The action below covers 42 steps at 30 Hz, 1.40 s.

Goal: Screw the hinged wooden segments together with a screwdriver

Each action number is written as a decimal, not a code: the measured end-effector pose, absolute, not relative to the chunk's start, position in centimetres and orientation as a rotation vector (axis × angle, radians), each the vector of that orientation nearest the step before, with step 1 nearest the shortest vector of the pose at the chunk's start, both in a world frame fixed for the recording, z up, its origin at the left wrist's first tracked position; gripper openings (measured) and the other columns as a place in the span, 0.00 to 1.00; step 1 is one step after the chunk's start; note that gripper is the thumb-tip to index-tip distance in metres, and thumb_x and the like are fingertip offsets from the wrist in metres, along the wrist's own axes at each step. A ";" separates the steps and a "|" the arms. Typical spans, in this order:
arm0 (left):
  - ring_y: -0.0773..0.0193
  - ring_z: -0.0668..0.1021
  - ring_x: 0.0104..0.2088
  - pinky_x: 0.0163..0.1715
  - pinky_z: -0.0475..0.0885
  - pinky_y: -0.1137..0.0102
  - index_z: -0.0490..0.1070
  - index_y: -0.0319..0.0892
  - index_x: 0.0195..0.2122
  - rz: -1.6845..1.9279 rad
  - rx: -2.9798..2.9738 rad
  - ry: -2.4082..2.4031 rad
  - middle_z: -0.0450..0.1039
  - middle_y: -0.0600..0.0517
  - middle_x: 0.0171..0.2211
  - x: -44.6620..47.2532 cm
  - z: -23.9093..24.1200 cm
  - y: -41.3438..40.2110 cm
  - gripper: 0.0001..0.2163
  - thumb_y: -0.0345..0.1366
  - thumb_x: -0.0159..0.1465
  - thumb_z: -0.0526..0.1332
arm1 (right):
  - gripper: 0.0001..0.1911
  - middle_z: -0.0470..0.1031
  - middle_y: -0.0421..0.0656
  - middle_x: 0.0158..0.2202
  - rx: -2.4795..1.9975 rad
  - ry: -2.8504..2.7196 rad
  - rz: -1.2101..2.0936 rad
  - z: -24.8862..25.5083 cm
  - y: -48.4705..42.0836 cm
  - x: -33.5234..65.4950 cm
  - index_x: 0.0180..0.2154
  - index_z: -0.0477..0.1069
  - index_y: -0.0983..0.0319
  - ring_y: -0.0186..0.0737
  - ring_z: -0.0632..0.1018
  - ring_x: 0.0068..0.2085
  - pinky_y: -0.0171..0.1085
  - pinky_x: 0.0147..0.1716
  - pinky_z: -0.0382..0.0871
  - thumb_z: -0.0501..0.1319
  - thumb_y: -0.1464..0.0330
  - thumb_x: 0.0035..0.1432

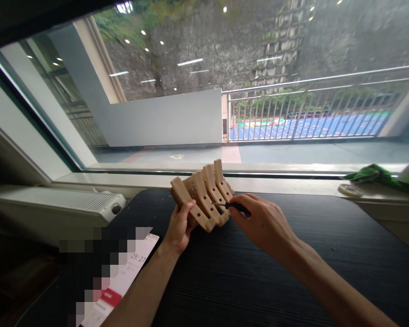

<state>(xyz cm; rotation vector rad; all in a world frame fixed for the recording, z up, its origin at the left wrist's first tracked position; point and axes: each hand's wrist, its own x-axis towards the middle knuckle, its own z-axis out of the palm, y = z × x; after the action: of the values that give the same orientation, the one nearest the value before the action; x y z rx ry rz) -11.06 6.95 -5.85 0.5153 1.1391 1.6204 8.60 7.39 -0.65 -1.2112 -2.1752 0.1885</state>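
A wooden rack with several angled hook-like pegs (202, 196) is held tilted above the black table. Dark round holes show along the pegs. My left hand (181, 226) grips the rack at its left lower side, the thumb pressed on the nearest peg. In my right hand (259, 215) is a small screwdriver (236, 207) with a black handle, its thin metal shaft pointing left across the middle pegs. The tip lies close to a hole; whether it touches the wood I cannot tell. My left fingers behind the rack are hidden.
The black table (259, 277) spans the front. A phone (131, 268) showing a timer lies at left, partly pixelated. A white radiator (61, 202) stands left. On the windowsill (286, 185) sit a green cloth (378, 175) and a roll of tape (350, 190). A large window rises behind.
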 end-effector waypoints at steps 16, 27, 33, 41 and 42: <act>0.65 0.77 0.23 0.23 0.73 0.72 0.72 0.39 0.35 1.477 0.514 1.076 0.76 0.51 0.27 -11.3 -4.5 6.3 0.10 0.39 0.59 0.58 | 0.17 0.72 0.41 0.28 -1.121 -1.713 1.072 0.8 10.9 13.0 0.43 0.70 0.66 0.34 0.71 0.28 0.34 0.26 0.64 0.57 0.66 0.50; 0.54 0.79 0.35 0.36 0.73 0.65 0.71 0.40 0.42 1.274 1.216 1.897 0.77 0.46 0.34 -14.1 -3.8 7.2 0.20 0.42 0.48 0.68 | 0.19 0.73 0.43 0.28 -1.273 -1.835 0.954 -1.2 12.3 11.7 0.36 0.74 0.66 0.34 0.69 0.28 0.33 0.25 0.60 0.59 0.57 0.52; 0.51 0.74 0.50 0.50 0.68 0.62 0.75 0.43 0.42 1.275 1.471 1.484 0.76 0.46 0.46 -13.9 -1.9 5.8 0.18 0.46 0.52 0.65 | 0.17 0.70 0.40 0.21 -1.345 -1.965 0.534 -0.6 9.3 12.6 0.29 0.73 0.62 0.32 0.66 0.22 0.32 0.20 0.54 0.52 0.60 0.59; 0.55 0.78 0.39 0.40 0.70 0.69 0.77 0.47 0.38 0.941 1.588 1.568 0.79 0.50 0.36 -11.5 -1.2 4.7 0.13 0.46 0.57 0.59 | 0.16 0.73 0.40 0.24 -1.246 -1.983 0.849 -2.8 1.8 13.5 0.40 0.74 0.61 0.32 0.69 0.22 0.30 0.20 0.61 0.58 0.58 0.55; 0.55 0.79 0.38 0.39 0.70 0.69 0.77 0.49 0.38 0.906 1.660 1.612 0.79 0.51 0.35 -11.2 -0.9 4.3 0.13 0.47 0.58 0.59 | 0.19 0.73 0.40 0.23 -1.238 -2.016 0.893 -3.5 1.1 13.1 0.42 0.73 0.62 0.32 0.68 0.21 0.30 0.20 0.61 0.61 0.58 0.51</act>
<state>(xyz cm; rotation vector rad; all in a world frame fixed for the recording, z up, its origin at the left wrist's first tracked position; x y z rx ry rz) -11.24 4.28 -0.91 1.6597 1.6119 0.9061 13.08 1.14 -3.47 -1.2376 -2.0156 0.8934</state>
